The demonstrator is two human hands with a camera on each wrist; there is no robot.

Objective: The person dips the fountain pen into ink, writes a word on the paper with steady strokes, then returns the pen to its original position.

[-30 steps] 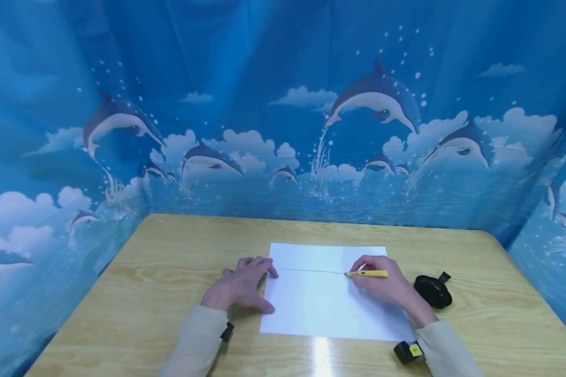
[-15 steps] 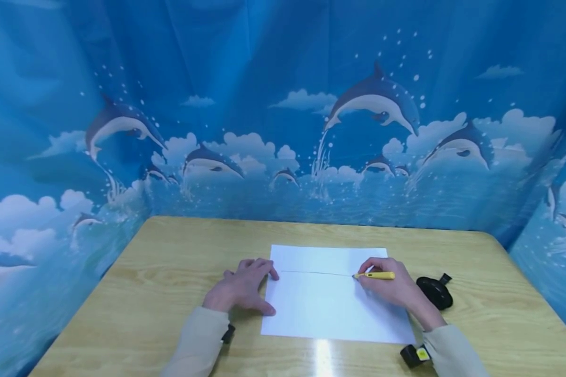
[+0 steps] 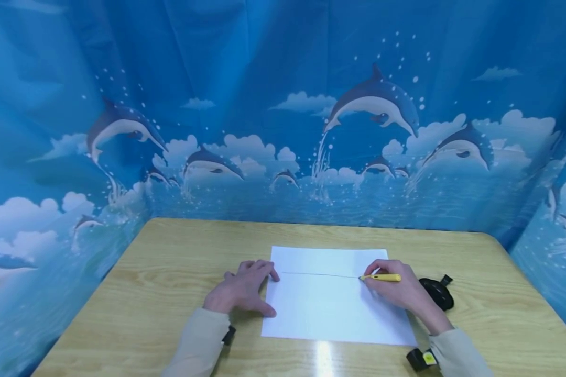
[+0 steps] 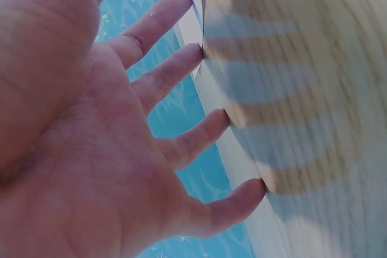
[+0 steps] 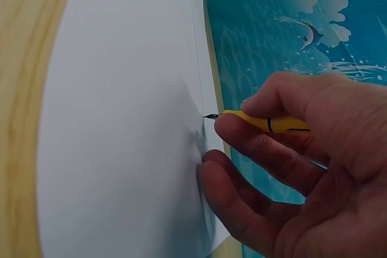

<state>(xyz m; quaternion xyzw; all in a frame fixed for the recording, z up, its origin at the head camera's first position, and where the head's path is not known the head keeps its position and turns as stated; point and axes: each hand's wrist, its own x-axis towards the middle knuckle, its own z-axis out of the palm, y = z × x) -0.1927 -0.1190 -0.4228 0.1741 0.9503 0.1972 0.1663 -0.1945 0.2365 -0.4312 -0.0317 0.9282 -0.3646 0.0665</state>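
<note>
White and flat, the plain rectangular paper sheet (image 3: pixel 325 314) seems to us the likeliest source of trouble; only a few fingertips of the left hand (image 3: pixel 242 289) steady its left edge, so a hard sideways drag could, we judge, slide or turn it and kink the thin dark line (image 3: pixel 320 274); heavy pressure might also make the nib snag, and the side of the right hand (image 3: pixel 400 285) could smear wet ink if it swept back over the stroke.

The slender yellow pen with a dark pointed nib (image 3: pixel 389 277) sits clamped between that hand's thumb and fingers; its tip juts leftward past them to the line's right end, while its barrel points back toward the desk's right edge; our left fingers are spread apart, gripping nothing, some on the sheet, others on the pale wood-grain desk (image 3: pixel 193 251); between the right forearm and the desk's right edge lies a glossy black rounded object (image 3: pixel 437 294), which we cannot identify.
</note>
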